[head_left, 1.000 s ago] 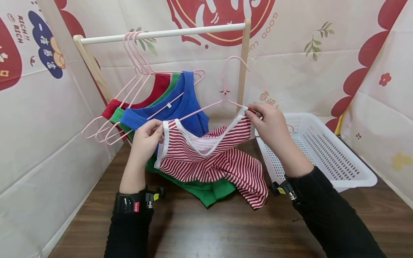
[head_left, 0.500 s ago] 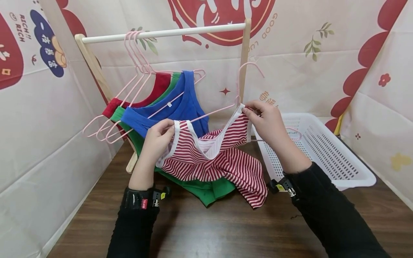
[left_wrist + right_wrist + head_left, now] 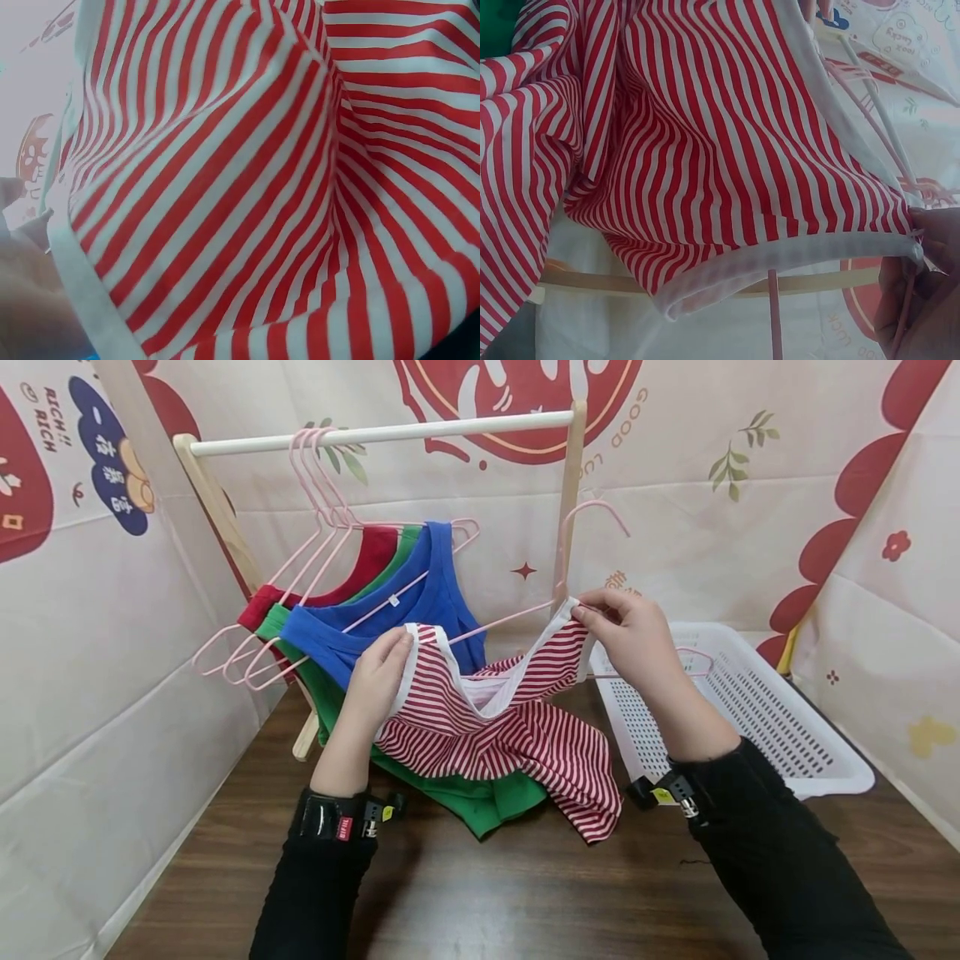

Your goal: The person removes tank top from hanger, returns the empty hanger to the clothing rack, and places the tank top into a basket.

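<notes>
From the head view, my left hand [image 3: 378, 681] pinches the white-trimmed left shoulder of the red-and-white striped top [image 3: 498, 727], and my right hand [image 3: 633, 639] pinches its right shoulder strap together with the pink hanger [image 3: 570, 547]. The top hangs between my hands, its hem trailing onto the wooden table [image 3: 525, 893], beside the white basket [image 3: 757, 710].

At my left wrist, stripes fill the frame, my fingers [image 3: 26, 300] at the white hem.

At my right wrist, my fingers [image 3: 922, 292] grip trim and hanger wire
</notes>
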Action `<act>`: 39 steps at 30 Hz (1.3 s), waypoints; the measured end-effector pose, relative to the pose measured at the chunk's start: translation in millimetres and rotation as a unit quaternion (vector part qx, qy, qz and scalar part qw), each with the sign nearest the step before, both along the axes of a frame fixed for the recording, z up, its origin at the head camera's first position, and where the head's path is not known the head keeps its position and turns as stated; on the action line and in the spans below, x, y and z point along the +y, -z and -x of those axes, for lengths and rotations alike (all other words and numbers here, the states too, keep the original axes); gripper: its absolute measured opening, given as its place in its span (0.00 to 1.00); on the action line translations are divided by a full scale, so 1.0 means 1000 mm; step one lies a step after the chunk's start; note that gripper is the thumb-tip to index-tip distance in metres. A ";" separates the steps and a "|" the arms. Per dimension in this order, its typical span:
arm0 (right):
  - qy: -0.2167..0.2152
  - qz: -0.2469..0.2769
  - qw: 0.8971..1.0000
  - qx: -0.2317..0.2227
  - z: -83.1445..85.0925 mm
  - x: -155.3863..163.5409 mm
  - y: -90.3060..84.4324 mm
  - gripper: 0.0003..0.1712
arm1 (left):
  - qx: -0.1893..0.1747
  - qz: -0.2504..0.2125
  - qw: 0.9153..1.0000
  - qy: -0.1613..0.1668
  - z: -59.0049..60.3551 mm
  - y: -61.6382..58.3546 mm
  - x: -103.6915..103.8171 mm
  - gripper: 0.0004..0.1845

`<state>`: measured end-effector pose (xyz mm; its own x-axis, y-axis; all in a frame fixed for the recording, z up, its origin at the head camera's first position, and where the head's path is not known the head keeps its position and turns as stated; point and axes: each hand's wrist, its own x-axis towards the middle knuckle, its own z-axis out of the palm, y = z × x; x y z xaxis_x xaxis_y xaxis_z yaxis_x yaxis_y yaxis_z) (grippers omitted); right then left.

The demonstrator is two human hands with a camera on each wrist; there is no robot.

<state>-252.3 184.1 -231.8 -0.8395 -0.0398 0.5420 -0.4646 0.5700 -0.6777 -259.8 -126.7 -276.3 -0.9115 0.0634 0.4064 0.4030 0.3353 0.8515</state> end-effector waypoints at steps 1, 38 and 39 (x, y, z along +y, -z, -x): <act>0.001 0.004 1.000 -0.003 0.000 0.001 0.000 0.17 | 0.003 -0.004 1.000 0.007 0.000 0.000 0.000 0.24; 0.005 0.198 0.979 0.046 -0.008 0.013 -0.008 0.11 | 0.049 -0.082 0.994 -0.056 0.013 0.013 -0.015 0.20; 0.003 0.199 0.979 0.048 -0.008 0.013 -0.008 0.11 | 0.049 -0.064 0.995 -0.061 0.014 0.013 -0.016 0.19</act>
